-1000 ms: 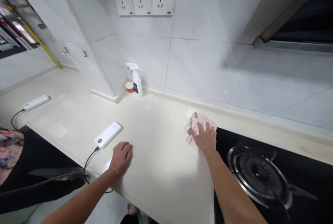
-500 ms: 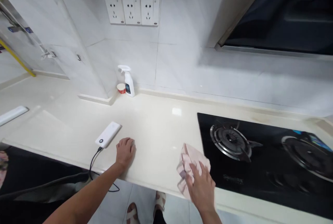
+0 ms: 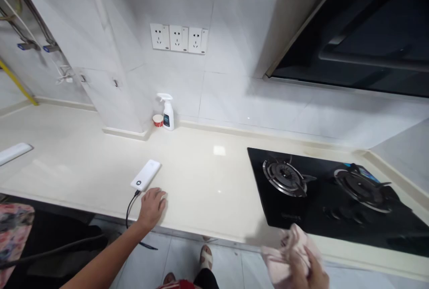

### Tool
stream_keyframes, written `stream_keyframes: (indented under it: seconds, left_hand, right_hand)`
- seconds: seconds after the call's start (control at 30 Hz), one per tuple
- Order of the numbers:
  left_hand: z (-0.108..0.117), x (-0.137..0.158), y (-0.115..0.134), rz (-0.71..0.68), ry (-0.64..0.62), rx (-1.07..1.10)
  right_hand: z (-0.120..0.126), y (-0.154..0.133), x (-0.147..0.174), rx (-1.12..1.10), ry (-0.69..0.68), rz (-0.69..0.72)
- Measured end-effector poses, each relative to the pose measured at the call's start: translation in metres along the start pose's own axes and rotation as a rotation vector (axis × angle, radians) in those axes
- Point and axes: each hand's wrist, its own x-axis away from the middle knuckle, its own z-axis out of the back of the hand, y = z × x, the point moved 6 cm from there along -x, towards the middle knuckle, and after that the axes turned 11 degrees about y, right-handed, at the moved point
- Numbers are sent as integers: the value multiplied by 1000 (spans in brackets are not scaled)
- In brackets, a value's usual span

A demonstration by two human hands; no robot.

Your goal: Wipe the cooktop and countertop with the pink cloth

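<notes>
Nearest, the right hand (image 3: 310,275) grips the bunched pink cloth (image 3: 276,264) by the front edge of the tabletop (image 3: 208,204); tucking in its loose folds should give better control. Farther in, the left hand (image 3: 151,208) rests palm down, fingers loosely bent, grasping nothing visible, just beside a white device (image 3: 146,175).

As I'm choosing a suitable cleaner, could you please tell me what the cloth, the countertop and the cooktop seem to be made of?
Cloth: soft, matte fabric, judging by its loose folds; fibre unclear.
Countertop: smooth, glossy, perhaps engineered stone; it mirrors a bright patch.
Cooktop: probably glass, being flat, black and slightly glossy.
</notes>
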Motion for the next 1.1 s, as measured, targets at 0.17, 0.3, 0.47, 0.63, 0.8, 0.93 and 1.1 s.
stream_keyframes:
  seconds: [0.17,0.3,0.47,0.63,0.8,0.93,1.1]
  left_hand:
    - [-4,-6,-1,7,20,-12]
    - [-4,-3,-2,19,25,-20]
    - [-2,-1,-2,38,4,-16]
    - [5,-3,2,32,16,-25]
    - [11,-3,4,29,16,-61]
    - [12,0,5,44,-14,-107]
    - [13,1,10,90,-91,-138]
  right_hand:
    - [-84,-73,32,141,15,209]
    - [-119,-89,44,206,110,297]
    - [-140,-105,22,193,123,506]
    - [-179,-141,-35,232,119,652]
    - [-235,-181,-116,313,14,721]
    - [-284,-211,-191,324,-104,685]
    - [-349,-256,-267,315,-211,531]
